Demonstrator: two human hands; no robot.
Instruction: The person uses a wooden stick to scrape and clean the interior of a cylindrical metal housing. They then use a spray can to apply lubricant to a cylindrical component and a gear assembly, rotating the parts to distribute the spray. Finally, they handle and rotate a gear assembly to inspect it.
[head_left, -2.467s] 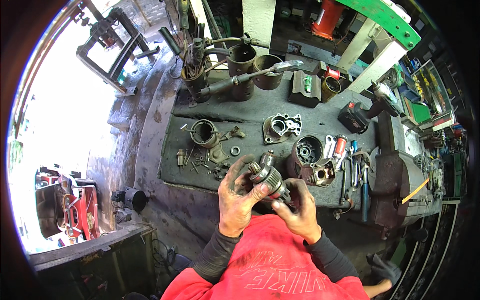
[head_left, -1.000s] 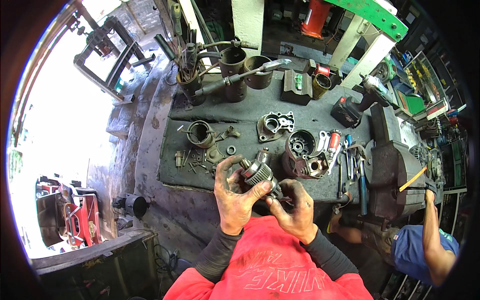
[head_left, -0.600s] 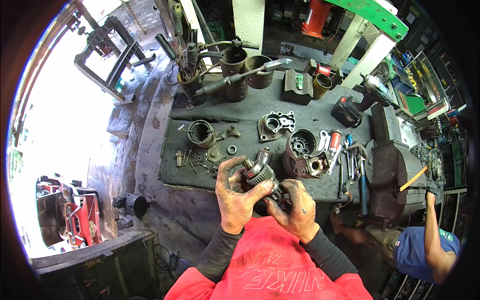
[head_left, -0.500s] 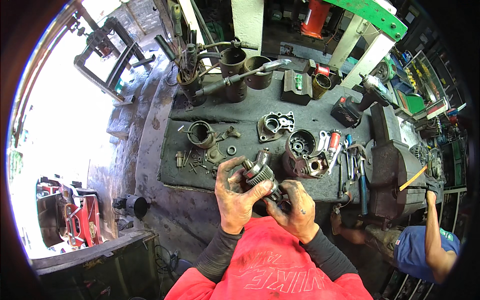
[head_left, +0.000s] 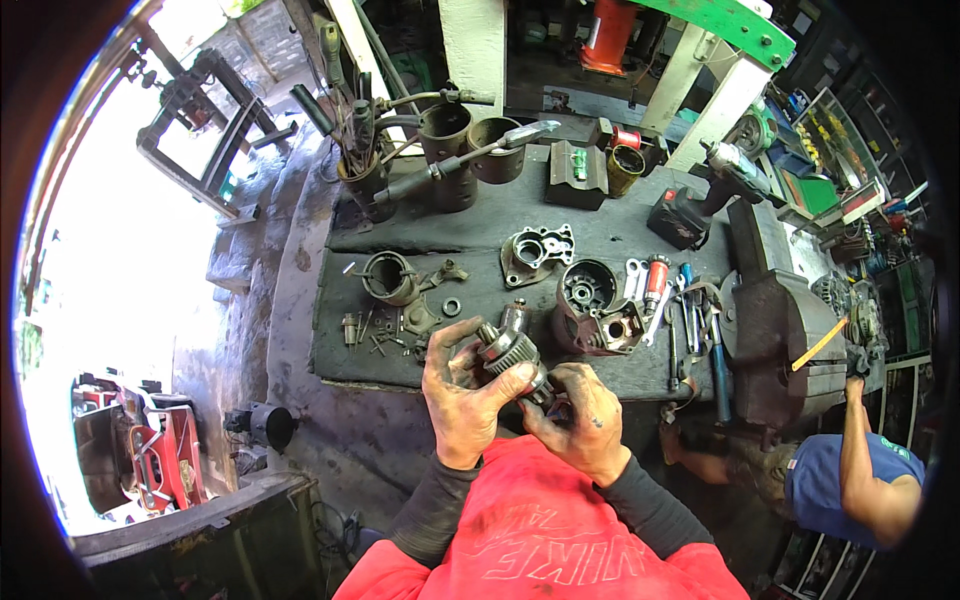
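Note:
My left hand [head_left: 462, 415] is closed round a dark, toothed gear-and-shaft assembly [head_left: 510, 355], its thumb across the front. My right hand [head_left: 590, 435] grips the lower end, its fingers curled and partly hidden. Just beyond them a small metal cylinder [head_left: 514, 318] lies on the dark bench [head_left: 630, 180]. Behind are a flanged housing [head_left: 520, 270] and, to its right, a round gear housing [head_left: 575, 325]. On the left lie a hollow cylindrical body [head_left: 385, 285], a washer [head_left: 452, 306] and small bolts [head_left: 370, 330].
Metal cups [head_left: 450, 175] with long tools stand at the back. A power tool [head_left: 685, 215], wrenches [head_left: 660, 320] and a hammer [head_left: 720, 370] lie right, beside a large vise [head_left: 795, 390]. At lower right a co-worker in blue [head_left: 830, 485] reaches toward the vise's far end.
The co-worker has come into view at lower right since the earliest frame. My hands have turned the assembly slightly, right fingers curling further round its lower end. The view has shifted a little.

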